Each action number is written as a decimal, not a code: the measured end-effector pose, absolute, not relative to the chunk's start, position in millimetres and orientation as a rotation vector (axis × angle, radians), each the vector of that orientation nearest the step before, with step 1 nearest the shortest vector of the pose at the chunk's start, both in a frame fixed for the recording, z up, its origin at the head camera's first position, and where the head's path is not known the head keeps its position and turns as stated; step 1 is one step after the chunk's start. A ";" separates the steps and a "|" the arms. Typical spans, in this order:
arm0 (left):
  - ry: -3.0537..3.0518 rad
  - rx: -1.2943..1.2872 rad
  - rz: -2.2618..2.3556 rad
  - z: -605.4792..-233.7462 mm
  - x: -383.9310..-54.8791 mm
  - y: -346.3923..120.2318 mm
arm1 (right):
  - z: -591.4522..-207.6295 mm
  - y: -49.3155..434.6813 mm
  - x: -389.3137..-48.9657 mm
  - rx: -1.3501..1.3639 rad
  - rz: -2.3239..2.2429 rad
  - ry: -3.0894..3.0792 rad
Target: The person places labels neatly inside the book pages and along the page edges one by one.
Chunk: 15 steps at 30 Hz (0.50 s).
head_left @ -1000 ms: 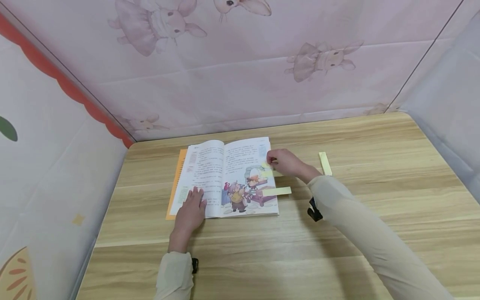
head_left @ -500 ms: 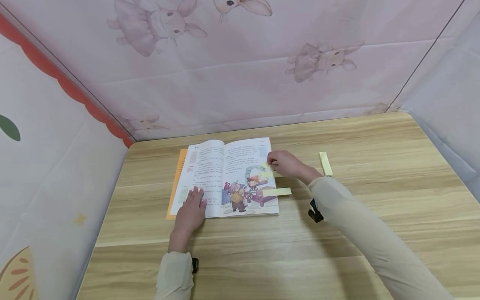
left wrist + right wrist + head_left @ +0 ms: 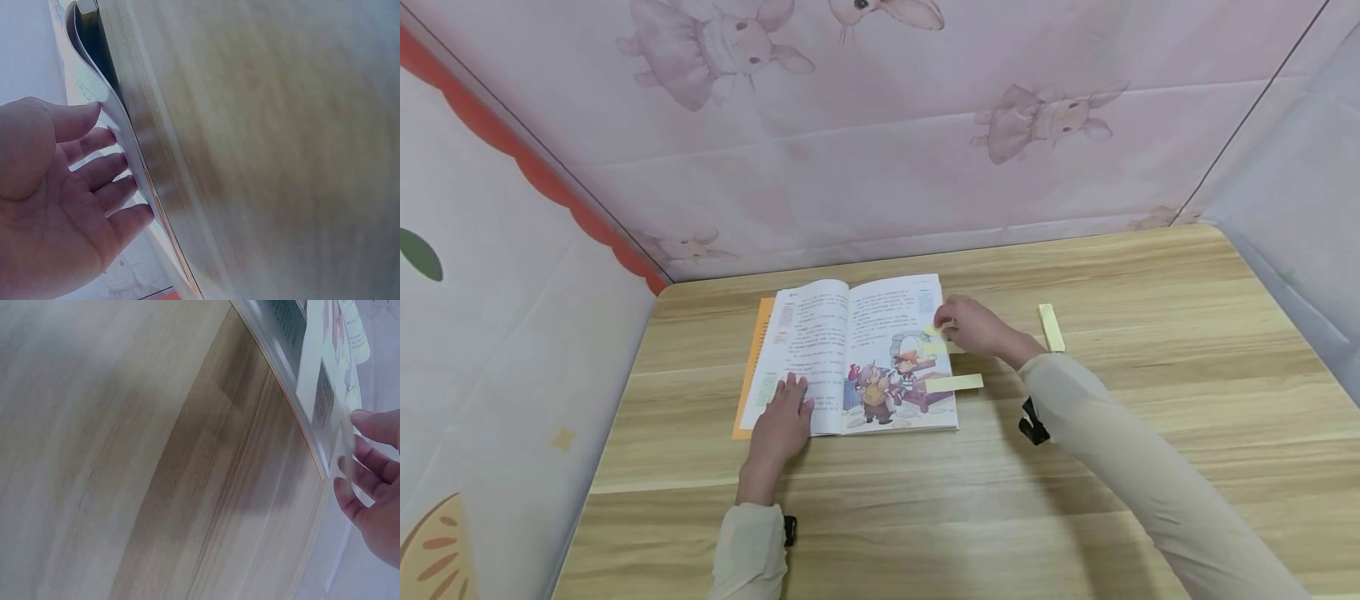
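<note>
An illustrated book lies open on the wooden table. My left hand rests flat on its lower left page, fingers spread; the left wrist view shows the fingertips against the page. At the right page's edge, my right hand pinches a pale yellow sticky strip between thumb and fingers. Two more strips stick out past that edge: one just below the hand, and a lower yellow strip across the picture. Most of the pinched strip is hidden by the hand in the head view.
A small pad of yellow sticky strips lies on the table right of the book, beside my right wrist. An orange cover edge shows at the book's left. A pink rabbit-print wall stands behind the table.
The right hand shifts only very slightly at the page's edge, its knuckles a little raised. The left hand, the book and the lower strip stay where they were.
</note>
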<state>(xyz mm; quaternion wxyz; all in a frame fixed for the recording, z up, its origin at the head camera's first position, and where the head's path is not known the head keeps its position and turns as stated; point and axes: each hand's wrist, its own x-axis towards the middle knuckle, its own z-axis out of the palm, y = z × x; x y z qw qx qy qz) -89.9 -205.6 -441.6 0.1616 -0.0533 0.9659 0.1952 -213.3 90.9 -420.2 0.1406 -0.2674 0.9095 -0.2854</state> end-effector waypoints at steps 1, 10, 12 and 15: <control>2.758 -0.152 0.557 -441.7 -90.0 -205.6 | -420.1 91.1 -213.0 -0.774 -0.810 2.639; 2.758 -0.144 0.554 -442.0 -90.7 -206.7 | -422.6 91.7 -210.6 -0.836 -0.757 2.683; 2.756 -0.144 0.550 -441.2 -90.6 -206.9 | -422.8 91.3 -210.3 -0.853 -0.756 2.668; 2.752 -0.144 0.550 -440.2 -90.8 -206.8 | -422.6 91.1 -209.9 -0.865 -0.752 2.646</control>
